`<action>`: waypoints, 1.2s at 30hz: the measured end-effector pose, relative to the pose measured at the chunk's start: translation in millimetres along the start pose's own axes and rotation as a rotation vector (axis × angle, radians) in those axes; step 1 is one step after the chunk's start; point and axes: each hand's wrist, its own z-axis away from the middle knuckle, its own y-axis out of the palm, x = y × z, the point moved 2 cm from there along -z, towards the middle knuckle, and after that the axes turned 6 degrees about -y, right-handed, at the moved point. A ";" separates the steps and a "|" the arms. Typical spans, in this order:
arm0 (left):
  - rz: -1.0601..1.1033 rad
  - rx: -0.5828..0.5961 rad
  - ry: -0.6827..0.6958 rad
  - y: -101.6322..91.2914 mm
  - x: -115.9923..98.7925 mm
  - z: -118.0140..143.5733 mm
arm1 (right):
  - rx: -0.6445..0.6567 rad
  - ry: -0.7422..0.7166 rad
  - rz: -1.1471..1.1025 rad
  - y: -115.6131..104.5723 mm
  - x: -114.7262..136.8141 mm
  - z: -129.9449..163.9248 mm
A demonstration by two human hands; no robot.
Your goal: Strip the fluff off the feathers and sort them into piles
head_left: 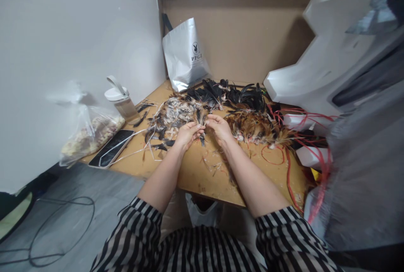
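We see a wooden table [195, 175] pushed against a white wall, with a brown board [246, 32] standing along its far edge. At the right a big white foam block [328, 57] leans over the table. A silver bag [184, 55] stands upright in the far corner, against the board.

Across the middle of the table lie heaps of feathers: a black heap [233, 93] at the back, a brown and orange heap [259, 126] to the right of the hands, and a pale grey heap [175, 114] to the left. Red cords [285, 154] loop over the right side of the table, near the brown heap.

At the left edge a clear plastic bag [90, 135] with pale contents sags beside a phone [112, 148] lying flat, and a bottle [123, 101] with a white lid stands upright behind them.

Our left hand [187, 133] and right hand [219, 128] meet just in front of the heaps, above the table. Both are closed narrow, fingertips pinched together on a small dark feather [202, 131] held between them. The feather hangs down from the pinch, just beside the pale heap. Loose scraps [214, 166] lie scattered on the bare wood below the wrists.
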 end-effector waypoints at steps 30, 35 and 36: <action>-0.104 -0.016 -0.015 7.4 -4.1 5.0 | 0.100 0.067 0.199 -0.6 -0.3 4.9; -0.094 -0.014 -0.057 7.1 -2.3 5.1 | 0.053 -0.030 0.130 4.5 -3.8 5.9; -0.087 -0.009 -0.065 6.7 -1.9 5.1 | 0.041 -0.042 0.128 5.2 -4.5 6.0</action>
